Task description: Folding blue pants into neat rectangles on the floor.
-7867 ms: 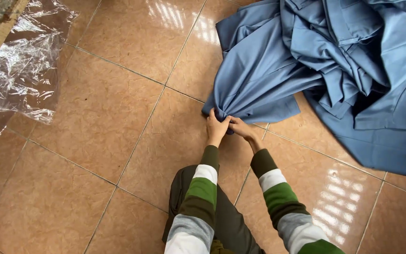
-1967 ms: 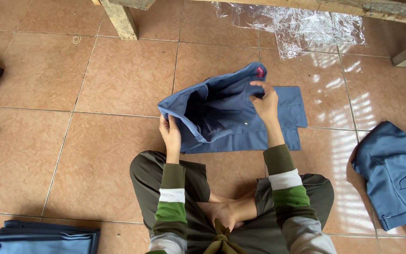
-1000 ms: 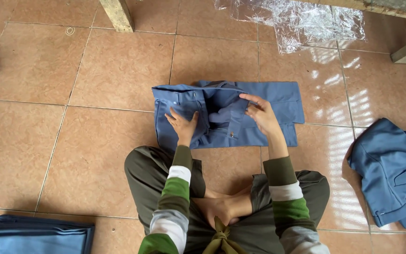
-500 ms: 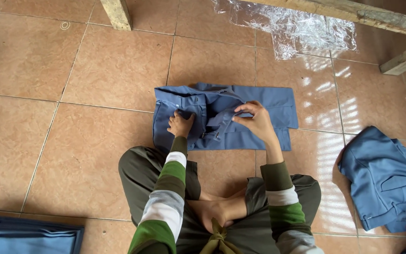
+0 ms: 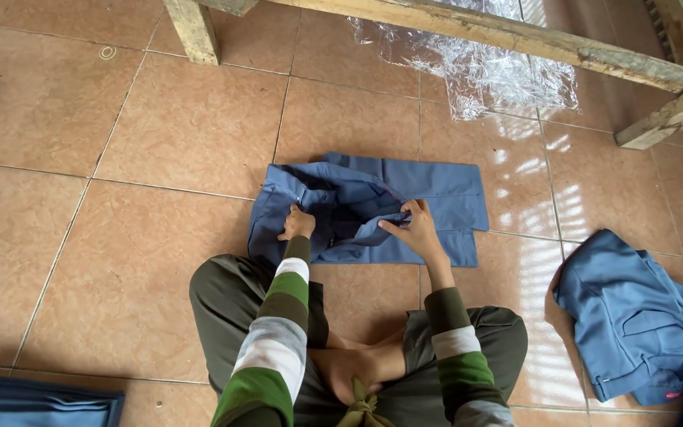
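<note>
Evidently both hands were closed on cloth: the left hand (image 5: 297, 224) was pinched on a fold of the blue garment (image 5: 436, 190), and the right hand (image 5: 414, 229) was curled over a flap near its middle. Soft, light and limp handling was judged likely, with hems the best holds. The garment was spread on the tiled floor (image 5: 120, 158), before the crossed legs (image 5: 231, 308).

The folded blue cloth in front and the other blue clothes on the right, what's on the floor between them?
Nothing lies there. In the head view, only bare tile floor with sunlight patches separates the folded blue cloth from the blue clothes.
</note>
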